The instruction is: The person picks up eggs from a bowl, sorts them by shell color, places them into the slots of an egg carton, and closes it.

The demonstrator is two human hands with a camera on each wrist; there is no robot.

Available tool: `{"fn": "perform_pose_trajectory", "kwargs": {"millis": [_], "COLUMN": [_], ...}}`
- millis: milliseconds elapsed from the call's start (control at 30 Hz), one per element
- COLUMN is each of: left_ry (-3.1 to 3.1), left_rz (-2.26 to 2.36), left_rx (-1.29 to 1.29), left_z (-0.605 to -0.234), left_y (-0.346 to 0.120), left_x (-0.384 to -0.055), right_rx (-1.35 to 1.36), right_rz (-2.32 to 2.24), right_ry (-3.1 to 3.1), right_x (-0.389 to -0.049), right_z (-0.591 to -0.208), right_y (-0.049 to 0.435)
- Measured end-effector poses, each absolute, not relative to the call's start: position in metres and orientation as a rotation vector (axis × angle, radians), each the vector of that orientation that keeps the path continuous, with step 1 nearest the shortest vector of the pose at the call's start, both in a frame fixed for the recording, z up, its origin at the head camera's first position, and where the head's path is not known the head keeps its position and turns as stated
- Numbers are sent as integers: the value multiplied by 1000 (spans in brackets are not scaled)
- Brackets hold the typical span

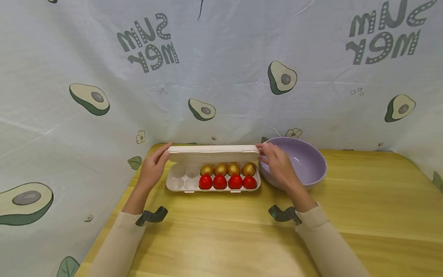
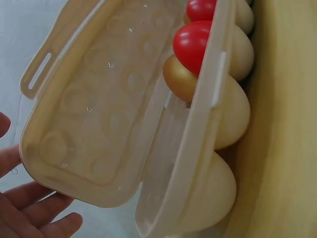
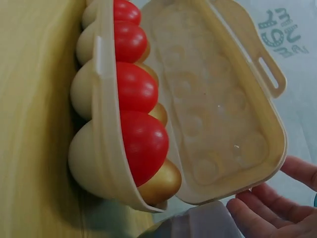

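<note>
A white plastic egg carton (image 1: 180, 185) sits on the table with its lid (image 1: 214, 151) tilted up on the far side. Red eggs (image 1: 219, 182) fill part of the front row and gold eggs (image 1: 220, 169) part of the back row, several of each; the cups at the left end hold none. My left hand (image 1: 152, 169) is at the lid's left end, its loosely extended fingers (image 2: 47, 210) beside the lid's corner. At the opposite end, my right hand (image 1: 278, 163) has its fingers (image 3: 275, 203) against the lid's edge, fairly straight.
A purple bowl (image 1: 308, 163) stands just right of the carton, partly behind my right hand. The wooden table (image 1: 214, 234) ends at the back and left against a white curtain (image 1: 228, 69) printed with avocados.
</note>
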State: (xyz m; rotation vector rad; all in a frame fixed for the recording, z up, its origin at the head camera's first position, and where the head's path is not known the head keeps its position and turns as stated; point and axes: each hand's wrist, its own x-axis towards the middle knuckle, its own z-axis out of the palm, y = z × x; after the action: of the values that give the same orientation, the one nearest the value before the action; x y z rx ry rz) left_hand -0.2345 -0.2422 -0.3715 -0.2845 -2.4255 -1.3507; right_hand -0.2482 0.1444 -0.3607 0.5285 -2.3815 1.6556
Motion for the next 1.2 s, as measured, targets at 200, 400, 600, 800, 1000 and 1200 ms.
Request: {"fn": "perform_pose_trajectory", "kwargs": {"millis": [200, 400, 600, 800, 1000, 1200], "left_ry": [-2433, -2454, -2525, -2614, -2756, -2818], "left_rz": [-1082, -957, -918, -845, -702, -553], "left_rx": [-404, -445, -521, -598, -679, -783], "left_z": [-371, -371, -377, -381, -381, -382], "left_y": [-244, -245, -242, -239, -236, -228], "left_x": [-221, -212, -207, -201, -194, -190], "right_rx": [530, 627, 766, 891, 976, 1037], "right_rz": [1330, 1244, 1144, 1048, 978, 859], "right_ry": [-2441, -2442, -2489, -2478, -2500, -2563], "right_x": [-238, -232, -226, -220, -213, -208], "right_z": [-362, -363, -367, -375, -383, -390], "right_y": [148, 147, 141, 138, 134, 125]}}
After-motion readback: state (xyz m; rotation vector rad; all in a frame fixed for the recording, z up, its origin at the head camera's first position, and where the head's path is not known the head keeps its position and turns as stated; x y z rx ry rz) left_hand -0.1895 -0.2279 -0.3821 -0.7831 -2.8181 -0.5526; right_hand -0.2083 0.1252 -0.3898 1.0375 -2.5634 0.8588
